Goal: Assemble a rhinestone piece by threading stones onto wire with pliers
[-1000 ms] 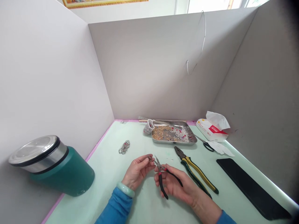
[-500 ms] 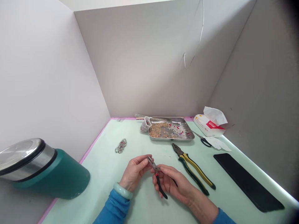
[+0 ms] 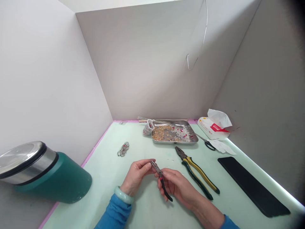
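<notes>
Small black-handled pliers [image 3: 162,181] are held in my right hand [image 3: 177,187], its fingers wrapped round the grips and pivot. The jaws point up and to the left, to the fingertips of my left hand [image 3: 138,175]. Thumb and fingers of that hand are pinched together at the jaw tips; whatever lies between them is too small to make out. A little coil of beaded chain [image 3: 123,149] lies beyond my left hand. Large pliers with green and yellow handles [image 3: 196,173] rest to the right of my right hand.
A metal tray [image 3: 175,142] of gold, clear and red beads stands at the back, beside a small bag [image 3: 147,128]. Scissors [image 3: 209,145], a tissue pack [image 3: 213,128] and a black slab [image 3: 254,186] are on the right. A green tumbler [image 3: 62,178] is at left.
The small pliers and my right hand have shifted slightly to the right, and the handles sit closer together. My left hand has barely moved.
</notes>
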The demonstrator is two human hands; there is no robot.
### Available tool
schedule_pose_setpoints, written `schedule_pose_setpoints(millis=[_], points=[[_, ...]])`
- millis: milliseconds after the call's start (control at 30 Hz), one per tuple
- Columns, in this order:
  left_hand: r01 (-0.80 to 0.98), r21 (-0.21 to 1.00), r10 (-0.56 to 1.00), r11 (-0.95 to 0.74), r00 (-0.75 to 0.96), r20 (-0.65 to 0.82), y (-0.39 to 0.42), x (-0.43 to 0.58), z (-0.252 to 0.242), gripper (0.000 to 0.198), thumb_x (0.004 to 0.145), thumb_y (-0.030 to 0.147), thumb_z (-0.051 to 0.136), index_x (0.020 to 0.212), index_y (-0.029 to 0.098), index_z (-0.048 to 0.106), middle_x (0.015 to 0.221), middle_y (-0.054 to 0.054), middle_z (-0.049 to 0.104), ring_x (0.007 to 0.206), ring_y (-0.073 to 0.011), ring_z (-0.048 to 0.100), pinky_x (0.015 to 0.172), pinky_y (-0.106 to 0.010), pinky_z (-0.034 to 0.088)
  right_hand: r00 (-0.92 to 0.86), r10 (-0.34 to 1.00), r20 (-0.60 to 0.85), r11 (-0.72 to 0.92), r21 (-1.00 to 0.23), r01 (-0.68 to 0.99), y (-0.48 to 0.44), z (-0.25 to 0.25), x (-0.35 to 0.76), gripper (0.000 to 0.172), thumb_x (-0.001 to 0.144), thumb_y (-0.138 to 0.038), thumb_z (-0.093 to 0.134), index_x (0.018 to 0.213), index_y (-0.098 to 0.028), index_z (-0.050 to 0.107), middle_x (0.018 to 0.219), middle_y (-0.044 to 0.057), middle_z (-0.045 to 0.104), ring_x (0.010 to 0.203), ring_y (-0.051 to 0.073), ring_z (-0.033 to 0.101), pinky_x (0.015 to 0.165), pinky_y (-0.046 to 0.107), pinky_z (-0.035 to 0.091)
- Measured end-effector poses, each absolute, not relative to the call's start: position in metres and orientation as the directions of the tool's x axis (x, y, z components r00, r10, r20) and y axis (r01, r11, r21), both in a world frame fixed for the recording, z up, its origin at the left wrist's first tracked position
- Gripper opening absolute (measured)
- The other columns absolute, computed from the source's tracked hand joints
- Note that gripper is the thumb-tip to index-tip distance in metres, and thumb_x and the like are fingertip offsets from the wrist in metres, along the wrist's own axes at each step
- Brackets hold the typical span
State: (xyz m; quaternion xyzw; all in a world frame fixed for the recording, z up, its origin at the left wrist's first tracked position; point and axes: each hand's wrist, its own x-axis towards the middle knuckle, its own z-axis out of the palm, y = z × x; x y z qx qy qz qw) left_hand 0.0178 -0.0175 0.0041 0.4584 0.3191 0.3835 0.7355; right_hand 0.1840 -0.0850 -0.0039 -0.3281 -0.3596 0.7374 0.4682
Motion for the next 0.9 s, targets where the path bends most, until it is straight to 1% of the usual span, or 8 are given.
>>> schedule_pose_setpoints(millis=[133, 267, 467, 633, 700, 733, 833, 900], points=[[-0.272, 0.923, 0.85, 0.273, 0.517, -0.099, -0.0183, 0.0178, 0.0052, 0.033, 0.075, 0.032, 0.068, 0.099, 0.008, 0.069, 0.085, -0.012, 0.071, 0.07, -0.0189, 0.065, 0.083, -0.04, 0.048, -0.319, 0.935, -0.154, -0.278, -0.877, -0.391, -0.0851, -0.0034, 0.184, 0.033, 0.087, -0.043, 0.049, 0.094, -0.012, 0.058, 0.072, 0.005, 0.057, 0.057, 0.012, 0.054, 0.045, 0.022, 0.042], [-0.253, 0.927, 0.847, 0.278, 0.52, -0.112, -0.0179, 0.0175, 0.0039, 0.033, 0.074, 0.032, 0.069, 0.097, 0.009, 0.07, 0.084, -0.012, 0.072, 0.069, -0.0193, 0.065, 0.082, -0.041, 0.049, -0.286, 0.947, -0.149, -0.239, -0.919, -0.313, -0.0852, -0.0033, 0.1841, 0.031, 0.085, -0.042, 0.052, 0.09, -0.012, 0.059, 0.071, 0.004, 0.057, 0.057, 0.011, 0.053, 0.045, 0.02, 0.04], [-0.156, 0.964, 0.884, 0.217, 0.45, -0.126, -0.015, 0.0154, 0.0015, 0.034, 0.073, 0.032, 0.07, 0.097, 0.008, 0.071, 0.091, -0.014, 0.072, 0.08, -0.022, 0.065, 0.084, -0.038, 0.05, -0.32, 0.928, -0.191, -0.308, -0.877, -0.37, -0.0856, -0.0044, 0.1848, 0.035, 0.086, -0.042, 0.049, 0.094, -0.01, 0.061, 0.073, 0.005, 0.056, 0.057, 0.012, 0.054, 0.046, 0.022, 0.042], [-0.12, 0.975, 0.884, 0.189, 0.453, -0.116, -0.0156, 0.0144, 0.003, 0.032, 0.074, 0.032, 0.068, 0.097, 0.009, 0.071, 0.089, -0.013, 0.072, 0.079, -0.0215, 0.065, 0.083, -0.037, 0.05, -0.348, 0.919, -0.185, -0.336, -0.829, -0.446, -0.0874, -0.0012, 0.1823, 0.034, 0.085, -0.041, 0.05, 0.091, -0.009, 0.06, 0.068, 0.004, 0.055, 0.053, 0.012, 0.053, 0.042, 0.022, 0.042], [-0.117, 0.978, 0.884, 0.171, 0.457, -0.1, -0.0157, 0.0144, 0.0032, 0.031, 0.075, 0.032, 0.068, 0.097, 0.01, 0.071, 0.09, -0.013, 0.072, 0.079, -0.0212, 0.065, 0.082, -0.037, 0.05, -0.373, 0.907, -0.197, -0.377, -0.775, -0.508, -0.0887, -0.0002, 0.1811, 0.033, 0.084, -0.041, 0.051, 0.09, -0.009, 0.06, 0.066, 0.003, 0.054, 0.051, 0.011, 0.052, 0.039, 0.021, 0.04], [-0.117, 0.98, 0.883, 0.161, 0.46, -0.09, -0.0155, 0.0143, 0.0031, 0.031, 0.075, 0.032, 0.067, 0.097, 0.01, 0.071, 0.09, -0.012, 0.072, 0.078, -0.0211, 0.065, 0.082, -0.037, 0.05, -0.401, 0.89, -0.219, -0.423, -0.724, -0.544, -0.0894, -0.0003, 0.1809, 0.033, 0.083, -0.04, 0.052, 0.09, -0.009, 0.06, 0.065, 0.002, 0.054, 0.05, 0.011, 0.052, 0.039, 0.021, 0.039], [-0.128, 0.983, 0.877, 0.131, 0.478, -0.054, -0.0147, 0.0138, 0.0029, 0.03, 0.076, 0.032, 0.066, 0.097, 0.011, 0.072, 0.09, -0.012, 0.071, 0.078, -0.0209, 0.064, 0.08, -0.036, 0.05, -0.532, 0.795, -0.291, -0.603, -0.477, -0.64, -0.091, -0.0034, 0.1827, 0.029, 0.082, -0.037, 0.055, 0.09, -0.01, 0.06, 0.064, -0.001, 0.051, 0.047, 0.007, 0.047, 0.037, 0.018, 0.031], [-0.142, 0.983, 0.872, 0.117, 0.488, -0.034, -0.0141, 0.0129, 0.0033, 0.028, 0.076, 0.031, 0.066, 0.095, 0.011, 0.072, 0.087, -0.012, 0.071, 0.077, -0.0202, 0.063, 0.08, -0.035, 0.049, -0.624, 0.731, -0.277, -0.682, -0.314, -0.66, -0.0913, -0.0072, 0.1853, 0.026, 0.08, -0.034, 0.058, 0.09, -0.01, 0.059, 0.061, -0.004, 0.047, 0.045, 0.005, 0.043, 0.035, 0.016, 0.025]])
